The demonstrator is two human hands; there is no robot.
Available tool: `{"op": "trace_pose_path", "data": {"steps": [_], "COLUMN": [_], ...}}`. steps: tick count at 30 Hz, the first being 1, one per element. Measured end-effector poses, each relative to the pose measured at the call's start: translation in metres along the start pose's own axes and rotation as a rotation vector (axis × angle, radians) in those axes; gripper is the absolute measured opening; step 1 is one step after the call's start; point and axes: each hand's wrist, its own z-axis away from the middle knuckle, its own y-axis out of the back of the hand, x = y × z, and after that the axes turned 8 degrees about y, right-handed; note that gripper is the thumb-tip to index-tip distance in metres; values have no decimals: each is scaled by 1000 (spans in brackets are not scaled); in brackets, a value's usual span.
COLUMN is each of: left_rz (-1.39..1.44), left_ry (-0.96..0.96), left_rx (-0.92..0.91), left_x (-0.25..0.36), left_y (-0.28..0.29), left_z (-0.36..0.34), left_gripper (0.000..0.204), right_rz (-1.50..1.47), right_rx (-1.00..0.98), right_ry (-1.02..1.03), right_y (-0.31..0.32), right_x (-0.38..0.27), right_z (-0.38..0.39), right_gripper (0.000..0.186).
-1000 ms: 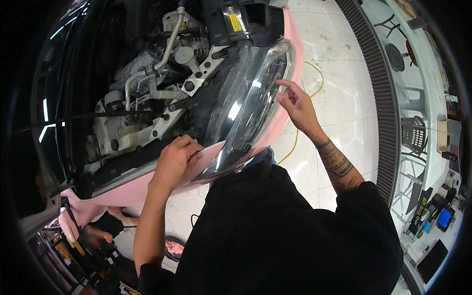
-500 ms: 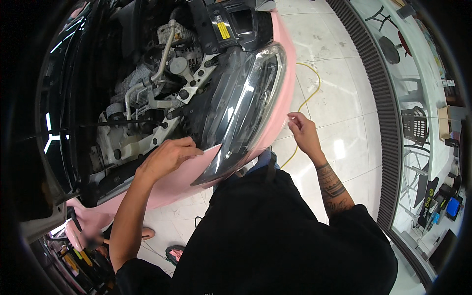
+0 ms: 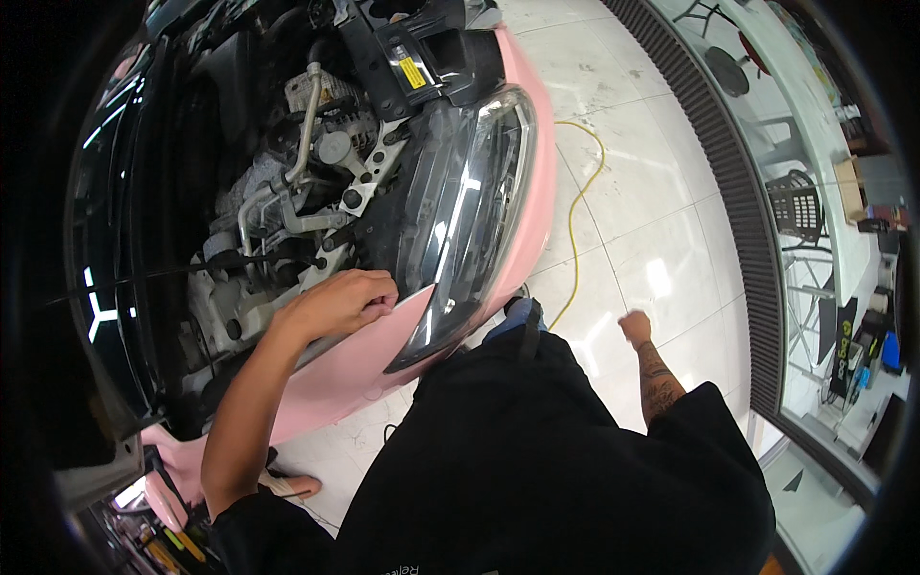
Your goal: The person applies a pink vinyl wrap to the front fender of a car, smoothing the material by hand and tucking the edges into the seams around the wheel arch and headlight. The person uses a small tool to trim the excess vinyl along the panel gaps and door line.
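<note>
My left hand (image 3: 347, 299) rests at the upper edge of the pink fender (image 3: 331, 383), by the pointed corner where it meets the headlight (image 3: 460, 220). Its fingers are curled in, and whatever lies between them is hidden. Off to the right, over the tiled floor and apart from the car, my right hand (image 3: 634, 329) is closed like a fist, with nothing visible in it. Pink bodywork (image 3: 537, 201) also runs along the headlight's outer side.
An open engine bay (image 3: 307, 182) with metal pipes lies left of the headlight. A yellow cable (image 3: 578, 230) runs across the tiled floor (image 3: 661, 220). Beyond a dark ribbed strip (image 3: 724, 172) stand a white table and chairs. Another person's foot (image 3: 297, 486) shows at lower left.
My right hand has moved away from the bodywork, to the right and down, and closed. My left hand stays at the fender edge, its fingers curled tighter. The view has shifted slightly.
</note>
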Motion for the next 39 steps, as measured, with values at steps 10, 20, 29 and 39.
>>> {"op": "trace_pose_path", "data": {"steps": [10, 20, 29, 39], "left_rz": [-7, 285, 83, 344], "left_ry": [-193, -266, -279, -23], "left_rx": [33, 194, 493, 528], "left_x": [-49, -53, -48, -56], "left_y": [-26, -35, -56, -69], "left_z": [1, 21, 9, 26], "left_gripper": [9, 12, 2, 8], "right_rz": [178, -820, -581, -809], "right_rx": [37, 535, 776, 416], "right_ry": [40, -556, -4, 890], "right_y": [-93, -81, 19, 191], "right_x": [4, -95, -211, -464], "right_z": [173, 309, 220, 152], "right_gripper": [12, 12, 10, 16]}}
